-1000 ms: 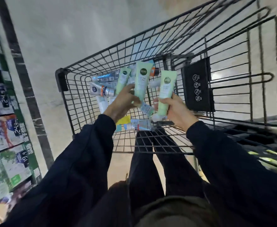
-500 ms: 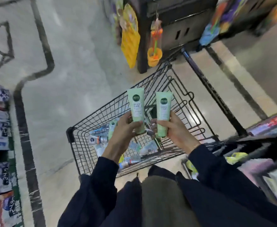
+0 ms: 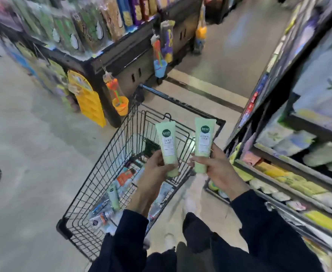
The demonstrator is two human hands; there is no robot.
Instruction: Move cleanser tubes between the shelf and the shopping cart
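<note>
Left hand (image 3: 155, 168), right hand (image 3: 218, 167) each grip upright green tube (image 3: 167, 148), (image 3: 202, 143) above wire cart (image 3: 94, 195); shelf (image 3: 290, 167) right.

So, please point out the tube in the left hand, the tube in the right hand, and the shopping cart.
Left tube (image 3: 167, 146): head view, on its white label.
Right tube (image 3: 203, 144): head view, middle of its front.
Shopping cart (image 3: 180, 104): head view, on its handle bar.

My shopping cart (image 3: 110, 173) is open on top, so I can reach down past its wire walls; tubes and packs (image 3: 110, 205) crowd its near left corner. To my right the shelf (image 3: 290, 173) stands close, its boards packed with goods.
</note>
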